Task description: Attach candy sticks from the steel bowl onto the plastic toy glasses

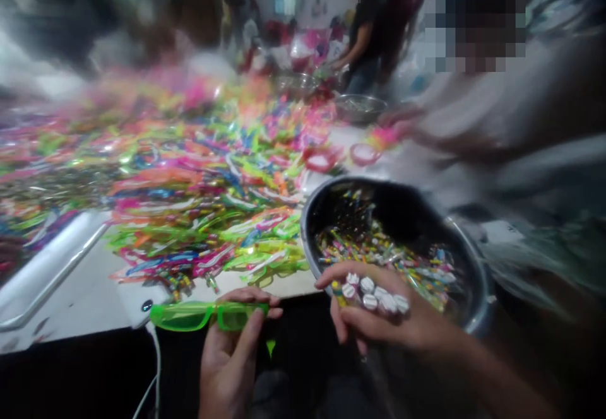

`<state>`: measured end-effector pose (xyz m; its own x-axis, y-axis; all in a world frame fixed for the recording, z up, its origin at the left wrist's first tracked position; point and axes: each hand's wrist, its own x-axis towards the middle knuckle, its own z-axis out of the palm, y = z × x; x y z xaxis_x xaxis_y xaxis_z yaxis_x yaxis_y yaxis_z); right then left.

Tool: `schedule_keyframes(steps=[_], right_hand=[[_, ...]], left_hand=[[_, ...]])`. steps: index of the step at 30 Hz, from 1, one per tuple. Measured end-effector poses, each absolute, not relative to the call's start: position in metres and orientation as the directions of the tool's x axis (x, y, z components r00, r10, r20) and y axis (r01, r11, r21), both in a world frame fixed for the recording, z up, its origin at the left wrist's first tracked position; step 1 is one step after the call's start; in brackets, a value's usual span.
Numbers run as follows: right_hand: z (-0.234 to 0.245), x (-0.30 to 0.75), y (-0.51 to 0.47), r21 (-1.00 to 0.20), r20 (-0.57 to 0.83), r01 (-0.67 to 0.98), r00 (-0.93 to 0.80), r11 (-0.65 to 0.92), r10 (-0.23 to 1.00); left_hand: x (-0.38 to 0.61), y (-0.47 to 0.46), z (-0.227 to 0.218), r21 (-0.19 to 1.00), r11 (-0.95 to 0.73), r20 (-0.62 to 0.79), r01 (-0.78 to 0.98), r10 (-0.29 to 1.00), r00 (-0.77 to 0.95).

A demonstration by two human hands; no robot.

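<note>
Between the thumb and fingers of my left hand (231,353) is a pair of bright green plastic glasses (182,317), front frame held level at the table's near edge. My right hand (416,321) is curled around several small candy-like rolls (376,294), their white crimped ends facing me. Directly behind that hand stands a large metal bowl (481,283), partly filled with similar small colourful rolls (388,252). A heap of brightly coloured plastic glasses (189,182) covers the table beyond my left hand; a few rolls (177,283) lie at its front edge.
A long white lamp-like bar (54,267) lies at the left. Beside it is a white device (142,302) with a cable (158,368) hanging down. Across the table at right sits another person (502,110), near red rings (364,153) and another metal bowl (360,106).
</note>
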<state>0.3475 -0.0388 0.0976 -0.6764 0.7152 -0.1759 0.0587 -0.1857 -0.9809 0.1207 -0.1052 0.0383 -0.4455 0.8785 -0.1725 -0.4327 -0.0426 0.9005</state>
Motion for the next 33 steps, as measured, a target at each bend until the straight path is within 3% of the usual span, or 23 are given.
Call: schedule_keyframes(steps=[4,9,11,15,18,21,26,33], right_hand=[[0.103,0.317,-0.036,-0.943,-0.037,-0.188,-0.763,-0.276,0.646],[0.106,0.287,-0.024,-0.845,-0.048,-0.317,-0.757,-0.431,0.651],[0.110,0.278,-0.025,-0.768,-0.083,-0.409,-0.699,-0.492,0.710],[0.112,0.263,-0.034,-0.578,-0.240,-0.534,-0.612,-0.617,0.754],[0.104,0.253,-0.046,-0.512,-0.284,-0.595,-0.563,-0.619,0.776],[0.096,0.246,-0.061,-0.543,-0.280,-0.649,-0.459,-0.533,0.843],[0.094,0.242,-0.082,-0.713,-0.250,-0.631,-0.178,-0.306,0.952],[0.094,0.234,-0.102,-0.867,-0.190,-0.407,-0.267,-0.289,0.945]], left_hand=[[0.127,-0.113,0.058,0.924,-0.177,-0.013,-0.339,0.871,-0.490],[0.128,-0.120,0.075,0.892,-0.350,0.150,-0.287,0.826,-0.543],[0.130,-0.122,0.077,0.894,-0.321,0.136,-0.312,0.859,-0.494],[0.137,-0.121,0.074,0.882,-0.162,-0.028,-0.443,0.919,-0.392],[0.139,-0.119,0.070,0.887,-0.118,-0.037,-0.447,0.946,-0.323],[0.137,-0.120,0.068,0.903,-0.157,0.030,-0.401,0.952,-0.305],[0.136,-0.129,0.065,0.946,-0.155,0.063,-0.284,0.949,-0.308],[0.135,-0.140,0.058,0.890,-0.306,0.082,-0.339,0.838,-0.540]])
